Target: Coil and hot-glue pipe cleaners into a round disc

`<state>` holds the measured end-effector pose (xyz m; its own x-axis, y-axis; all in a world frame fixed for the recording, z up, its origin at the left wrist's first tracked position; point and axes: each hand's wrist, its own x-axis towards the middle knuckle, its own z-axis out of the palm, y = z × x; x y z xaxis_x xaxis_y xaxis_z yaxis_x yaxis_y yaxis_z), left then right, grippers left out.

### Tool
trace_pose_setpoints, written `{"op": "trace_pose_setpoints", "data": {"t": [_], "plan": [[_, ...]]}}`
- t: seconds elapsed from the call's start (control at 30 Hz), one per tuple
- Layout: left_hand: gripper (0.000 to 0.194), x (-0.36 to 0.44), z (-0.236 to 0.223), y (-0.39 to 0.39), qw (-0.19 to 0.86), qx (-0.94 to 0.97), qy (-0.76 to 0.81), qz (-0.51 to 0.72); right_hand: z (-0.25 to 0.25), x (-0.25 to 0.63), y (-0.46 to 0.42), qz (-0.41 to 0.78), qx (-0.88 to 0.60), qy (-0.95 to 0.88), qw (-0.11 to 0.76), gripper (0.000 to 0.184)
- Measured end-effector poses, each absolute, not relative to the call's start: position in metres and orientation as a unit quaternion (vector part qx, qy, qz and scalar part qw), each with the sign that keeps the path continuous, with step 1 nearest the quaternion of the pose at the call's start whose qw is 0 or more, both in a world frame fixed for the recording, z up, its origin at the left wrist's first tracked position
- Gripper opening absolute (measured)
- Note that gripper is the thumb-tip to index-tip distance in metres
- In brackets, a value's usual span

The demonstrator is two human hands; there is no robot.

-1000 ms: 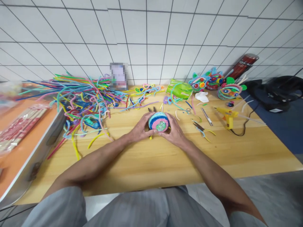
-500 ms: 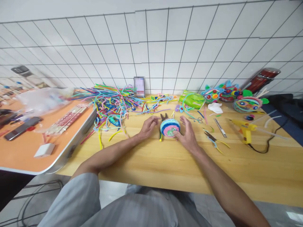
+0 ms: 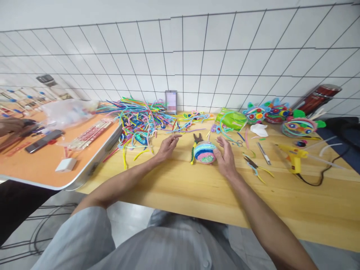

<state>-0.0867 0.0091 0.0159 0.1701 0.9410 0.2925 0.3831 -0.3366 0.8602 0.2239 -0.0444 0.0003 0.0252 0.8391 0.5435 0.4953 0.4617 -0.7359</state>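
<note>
A round ball wound from blue, pink and green pipe cleaners (image 3: 204, 153) rests on the wooden table (image 3: 197, 187). My right hand (image 3: 225, 157) lies against its right side, fingers spread and curved round it. My left hand (image 3: 167, 145) hovers open to the left of the ball, fingers stretched toward a big pile of coloured pipe cleaners (image 3: 140, 120). Yellow-handled pliers (image 3: 195, 144) lie just behind the ball.
A yellow glue gun (image 3: 292, 155) with its cord, small cutters (image 3: 254, 165), a craft knife (image 3: 263, 153), finished pipe-cleaner figures (image 3: 275, 116) and a red flask (image 3: 317, 97) lie at the right. An orange table (image 3: 42, 165) at the left holds a phone, a charger and another person's hand (image 3: 11, 125).
My left hand has let go of the ball and moved left toward the pipe cleaners. My right hand stays on the ball. The view has swung left.
</note>
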Motion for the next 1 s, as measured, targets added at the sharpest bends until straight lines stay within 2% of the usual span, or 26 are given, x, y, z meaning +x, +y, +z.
{"op": "trace_pose_setpoints", "data": {"t": [0.17,0.4,0.53,0.6,0.67,0.73,0.9,1.0], "plan": [[0.053,-0.104,0.016,-0.008,0.326,0.693,0.489,0.417,-0.001,0.225,-0.043,0.178,-0.505,-0.645,0.545,0.066],[0.039,-0.11,0.02,-0.035,0.311,0.733,0.477,0.371,0.003,0.231,-0.038,0.219,-0.516,-0.612,0.558,0.072],[0.032,-0.112,0.02,-0.034,0.309,0.751,0.46,0.359,0.024,0.247,-0.043,0.277,-0.503,-0.688,0.444,0.088],[0.029,-0.114,0.017,-0.032,0.306,0.755,0.456,0.359,0.033,0.254,-0.049,0.246,-0.504,-0.742,0.368,0.105],[0.027,-0.117,0.014,-0.03,0.3,0.756,0.455,0.363,0.038,0.257,-0.056,0.178,-0.505,-0.781,0.321,0.113],[0.026,-0.119,0.009,-0.028,0.294,0.754,0.456,0.37,0.039,0.255,-0.06,0.119,-0.489,-0.809,0.303,0.108],[0.024,-0.122,-0.003,-0.027,0.291,0.751,0.45,0.385,0.036,0.24,-0.054,0.066,-0.446,-0.836,0.313,0.077],[0.022,-0.122,-0.006,-0.028,0.297,0.755,0.437,0.388,0.038,0.235,-0.042,0.045,-0.444,-0.837,0.315,0.071]]}}
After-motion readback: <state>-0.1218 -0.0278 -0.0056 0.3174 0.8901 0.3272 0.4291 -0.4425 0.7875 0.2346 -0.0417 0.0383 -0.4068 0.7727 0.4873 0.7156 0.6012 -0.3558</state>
